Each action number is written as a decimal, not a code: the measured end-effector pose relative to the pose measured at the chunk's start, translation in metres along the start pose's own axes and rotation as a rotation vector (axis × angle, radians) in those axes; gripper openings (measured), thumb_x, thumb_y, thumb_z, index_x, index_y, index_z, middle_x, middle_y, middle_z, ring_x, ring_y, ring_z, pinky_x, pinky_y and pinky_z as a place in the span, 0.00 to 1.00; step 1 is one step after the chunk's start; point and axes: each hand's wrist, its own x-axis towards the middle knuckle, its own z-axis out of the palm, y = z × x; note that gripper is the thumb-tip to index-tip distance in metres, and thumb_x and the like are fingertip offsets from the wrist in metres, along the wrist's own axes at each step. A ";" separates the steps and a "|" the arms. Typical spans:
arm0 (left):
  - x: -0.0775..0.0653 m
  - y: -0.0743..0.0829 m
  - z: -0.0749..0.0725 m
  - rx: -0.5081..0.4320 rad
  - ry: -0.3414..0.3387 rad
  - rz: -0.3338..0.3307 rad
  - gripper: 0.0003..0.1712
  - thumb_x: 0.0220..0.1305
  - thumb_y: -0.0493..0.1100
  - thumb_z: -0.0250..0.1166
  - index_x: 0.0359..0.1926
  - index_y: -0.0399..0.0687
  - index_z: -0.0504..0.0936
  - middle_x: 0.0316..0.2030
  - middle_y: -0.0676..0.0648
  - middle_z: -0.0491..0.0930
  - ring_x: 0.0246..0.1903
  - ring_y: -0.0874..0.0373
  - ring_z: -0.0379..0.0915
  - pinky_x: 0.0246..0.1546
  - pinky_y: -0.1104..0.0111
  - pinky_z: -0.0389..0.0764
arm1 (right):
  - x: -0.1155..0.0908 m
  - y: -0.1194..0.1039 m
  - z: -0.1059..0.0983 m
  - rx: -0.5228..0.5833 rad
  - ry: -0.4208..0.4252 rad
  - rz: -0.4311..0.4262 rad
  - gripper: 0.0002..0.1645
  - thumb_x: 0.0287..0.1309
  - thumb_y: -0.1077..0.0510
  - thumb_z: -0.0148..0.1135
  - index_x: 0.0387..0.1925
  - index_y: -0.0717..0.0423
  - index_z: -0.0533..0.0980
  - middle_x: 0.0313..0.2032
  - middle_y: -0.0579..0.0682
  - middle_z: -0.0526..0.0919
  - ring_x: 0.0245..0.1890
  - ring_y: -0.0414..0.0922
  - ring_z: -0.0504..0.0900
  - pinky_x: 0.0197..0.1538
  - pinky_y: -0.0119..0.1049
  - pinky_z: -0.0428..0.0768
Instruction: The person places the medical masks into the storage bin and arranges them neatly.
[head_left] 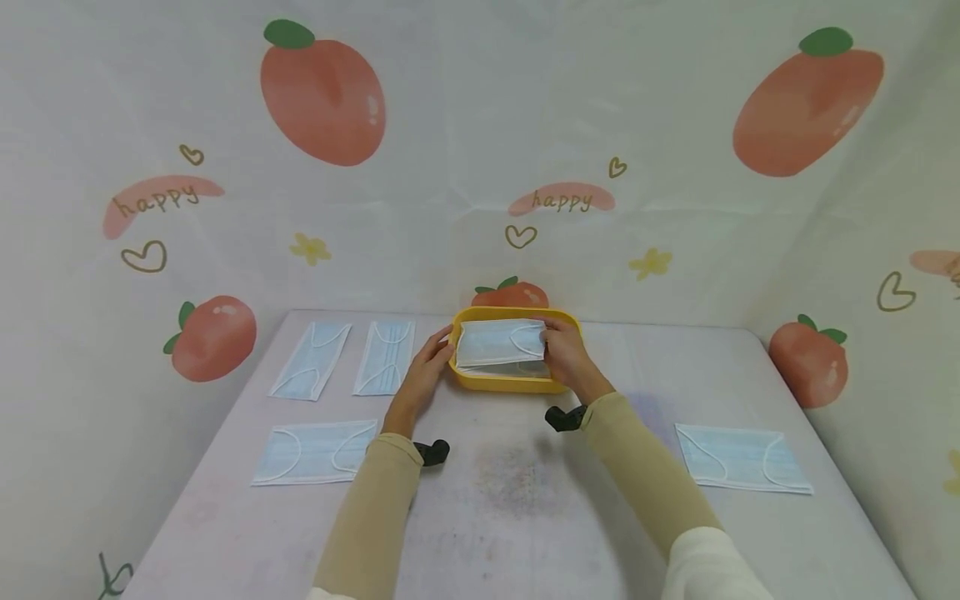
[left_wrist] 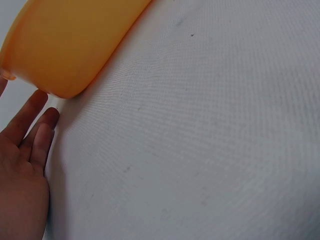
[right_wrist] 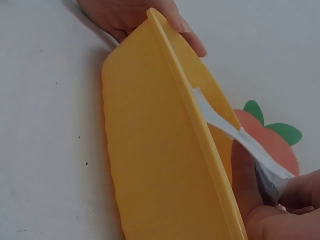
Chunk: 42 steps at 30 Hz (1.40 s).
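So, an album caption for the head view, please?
Right hand holding a face mask at the mouth of a yellow container, left hand touching the container, four more masks on the table.

The pale table bears a yellow tray and four light-blue masks.

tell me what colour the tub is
The tub is plain yellow, clearest in the right wrist view.
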 end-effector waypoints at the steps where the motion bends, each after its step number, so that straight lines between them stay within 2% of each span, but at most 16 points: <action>1: 0.000 0.000 0.000 -0.004 0.000 0.002 0.26 0.77 0.61 0.52 0.72 0.80 0.65 0.71 0.48 0.69 0.74 0.47 0.63 0.78 0.47 0.60 | 0.001 0.000 0.000 -0.009 -0.001 0.007 0.29 0.77 0.65 0.38 0.75 0.55 0.64 0.75 0.56 0.63 0.67 0.49 0.69 0.74 0.43 0.72; 5: -0.001 0.001 0.000 -0.007 -0.005 0.028 0.26 0.77 0.59 0.52 0.73 0.77 0.65 0.72 0.47 0.69 0.74 0.47 0.62 0.78 0.48 0.60 | 0.002 -0.001 -0.002 -0.059 -0.016 0.037 0.29 0.79 0.61 0.40 0.77 0.54 0.60 0.80 0.53 0.54 0.78 0.51 0.58 0.81 0.50 0.58; 9: -0.002 0.001 0.000 0.005 -0.008 0.033 0.26 0.78 0.59 0.51 0.73 0.77 0.64 0.73 0.47 0.68 0.75 0.47 0.61 0.79 0.48 0.59 | 0.003 -0.001 -0.003 -0.149 -0.034 0.050 0.32 0.79 0.56 0.44 0.79 0.53 0.56 0.82 0.52 0.47 0.82 0.52 0.47 0.83 0.53 0.50; 14: -0.003 0.001 0.001 0.013 0.005 0.013 0.26 0.77 0.61 0.51 0.73 0.80 0.64 0.73 0.48 0.68 0.76 0.48 0.60 0.79 0.48 0.58 | 0.002 -0.004 0.000 -0.312 -0.039 0.006 0.35 0.76 0.51 0.50 0.78 0.52 0.57 0.81 0.54 0.50 0.81 0.55 0.50 0.83 0.54 0.51; 19: -0.005 0.003 0.002 0.016 0.012 -0.011 0.25 0.77 0.61 0.51 0.72 0.82 0.64 0.73 0.49 0.67 0.76 0.48 0.59 0.79 0.47 0.58 | 0.000 -0.003 -0.001 -0.450 -0.034 -0.036 0.39 0.74 0.49 0.53 0.80 0.50 0.53 0.80 0.57 0.53 0.78 0.57 0.56 0.82 0.55 0.55; 26: -0.005 0.003 0.003 0.026 0.009 -0.014 0.26 0.78 0.61 0.50 0.73 0.82 0.63 0.74 0.49 0.66 0.76 0.47 0.58 0.78 0.46 0.58 | -0.006 0.000 -0.003 -0.695 -0.080 -0.190 0.44 0.72 0.46 0.56 0.81 0.51 0.50 0.81 0.58 0.46 0.80 0.58 0.50 0.81 0.59 0.52; 33: -0.003 0.000 0.005 0.012 0.010 -0.011 0.25 0.78 0.59 0.51 0.72 0.82 0.64 0.73 0.48 0.67 0.75 0.47 0.60 0.78 0.46 0.58 | -0.015 0.001 -0.005 -0.887 -0.109 -0.325 0.44 0.71 0.45 0.57 0.79 0.52 0.53 0.78 0.63 0.51 0.75 0.62 0.61 0.78 0.60 0.60; 38: -0.003 0.001 0.003 0.020 0.015 -0.016 0.25 0.77 0.61 0.51 0.71 0.84 0.65 0.73 0.49 0.67 0.75 0.47 0.61 0.78 0.46 0.59 | -0.023 -0.001 -0.004 -1.032 -0.120 -0.455 0.44 0.72 0.45 0.56 0.79 0.55 0.52 0.79 0.65 0.47 0.77 0.64 0.55 0.78 0.62 0.60; 42: -0.003 0.001 0.002 0.019 0.013 -0.016 0.25 0.77 0.62 0.51 0.72 0.84 0.64 0.73 0.49 0.67 0.75 0.47 0.61 0.78 0.46 0.60 | -0.029 0.000 -0.003 -1.140 -0.095 -0.537 0.44 0.72 0.43 0.58 0.79 0.53 0.52 0.79 0.65 0.46 0.78 0.64 0.51 0.77 0.61 0.61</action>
